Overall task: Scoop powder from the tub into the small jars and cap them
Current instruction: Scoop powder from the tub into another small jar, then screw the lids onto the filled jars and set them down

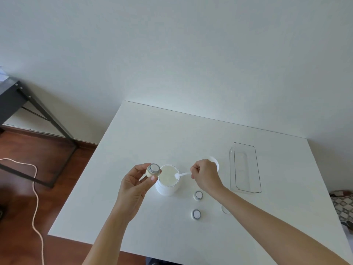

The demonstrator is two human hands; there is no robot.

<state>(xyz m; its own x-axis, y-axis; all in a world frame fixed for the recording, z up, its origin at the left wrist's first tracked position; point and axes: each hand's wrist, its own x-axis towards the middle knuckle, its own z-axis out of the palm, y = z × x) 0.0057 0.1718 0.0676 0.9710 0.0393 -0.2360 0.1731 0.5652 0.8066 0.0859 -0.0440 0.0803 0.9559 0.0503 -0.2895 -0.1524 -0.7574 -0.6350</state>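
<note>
Holding a small jar (153,170) in my left hand (138,183), fingers and thumb curled round it, I have it tipped just beside the left rim of the open tub (168,178). My right hand (205,175) pinches the handle of a white scoop (181,175), whose bowl sits over the powder inside the tub. I judge this as the filling step for the jar I hold; whether it has powder in it I cannot tell, as its mouth looks pale and flat from here.

Two more small jars (198,195) (196,214) stand on the table (152,134) nearer me, to the right of the tub and below my right wrist; I cannot make out whether they are filled or capped. A round white lid (214,162) lies behind my right hand, probably the tub's. A clear tray (245,167) stands well to the right. So most of the work looks still ahead.
</note>
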